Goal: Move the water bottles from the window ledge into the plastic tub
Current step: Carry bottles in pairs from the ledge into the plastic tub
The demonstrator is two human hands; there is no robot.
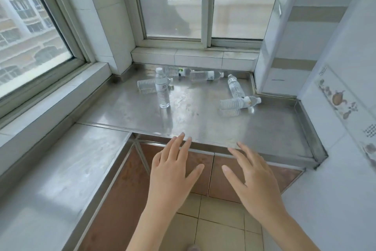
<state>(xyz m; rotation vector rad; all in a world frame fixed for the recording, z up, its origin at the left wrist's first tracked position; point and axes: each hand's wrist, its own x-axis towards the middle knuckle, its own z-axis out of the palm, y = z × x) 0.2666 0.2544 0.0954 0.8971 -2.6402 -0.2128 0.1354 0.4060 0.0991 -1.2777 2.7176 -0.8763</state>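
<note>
Water bottles: one upright [162, 90] at frame centre, the others toppled (five, I judge) toward the window on the steel surface [203, 120]. Left hand [173, 173] and right hand [254, 181] spread wide, empty, at lower centre, poised to reach. No tub visible.

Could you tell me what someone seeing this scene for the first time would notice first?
Probably the clear water bottles scattered on the steel ledge under the window: one upright bottle at the left, the others lying on their sides. Next, the left hand and right hand, both open and empty, near the ledge's front edge.
</note>
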